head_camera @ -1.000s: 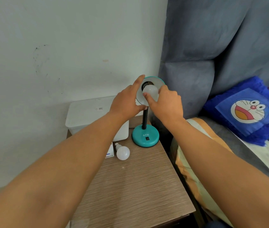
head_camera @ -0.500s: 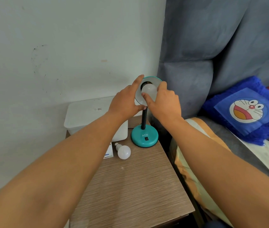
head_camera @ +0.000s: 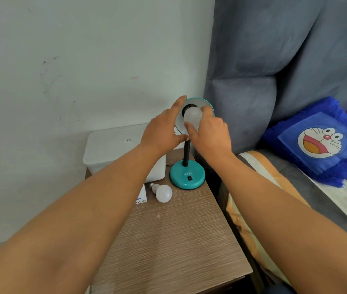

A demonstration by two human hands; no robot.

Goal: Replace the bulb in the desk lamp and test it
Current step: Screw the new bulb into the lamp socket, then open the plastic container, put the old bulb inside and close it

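Observation:
A teal desk lamp with a round base (head_camera: 187, 176) and a black flexible neck stands at the back of the wooden bedside table (head_camera: 174, 240). Its shade (head_camera: 205, 103) faces me. My left hand (head_camera: 162, 131) grips the shade's left rim, index finger along the top. A white bulb (head_camera: 192, 115) sits in the shade's socket, and my right hand (head_camera: 210, 133) holds it with thumb and fingers. A second white bulb (head_camera: 162, 193) lies loose on the table, left of the lamp base.
A white plastic box (head_camera: 113, 148) stands at the table's back left against the wall. A small bulb carton (head_camera: 141, 196) lies beside the loose bulb. A bed with a striped sheet and a blue cartoon cushion (head_camera: 319, 141) runs along the right.
My right hand's fingers have shifted a little around the bulb in the shade, as in a turn. My left hand stays on the shade. The view drifted slightly.

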